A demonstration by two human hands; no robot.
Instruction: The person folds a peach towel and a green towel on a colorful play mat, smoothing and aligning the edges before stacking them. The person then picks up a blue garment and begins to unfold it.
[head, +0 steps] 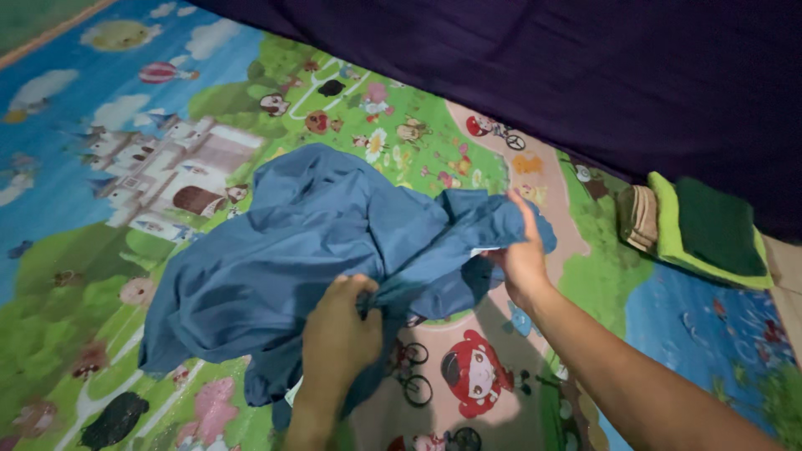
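A crumpled blue garment [284, 250] lies spread over a colourful cartoon play mat [109, 276]. My left hand [338, 334] is closed on a bunch of the blue cloth near its lower middle. My right hand [522, 255] grips the garment's right end, fingers pinched on a fold, and lifts it slightly off the mat. Both forearms reach in from the bottom of the view.
A small stack of folded cloths [697, 230], green on top with a brownish one beside it, sits on the mat at the right. A dark purple sheet [585, 75] covers the raised surface along the top and right.
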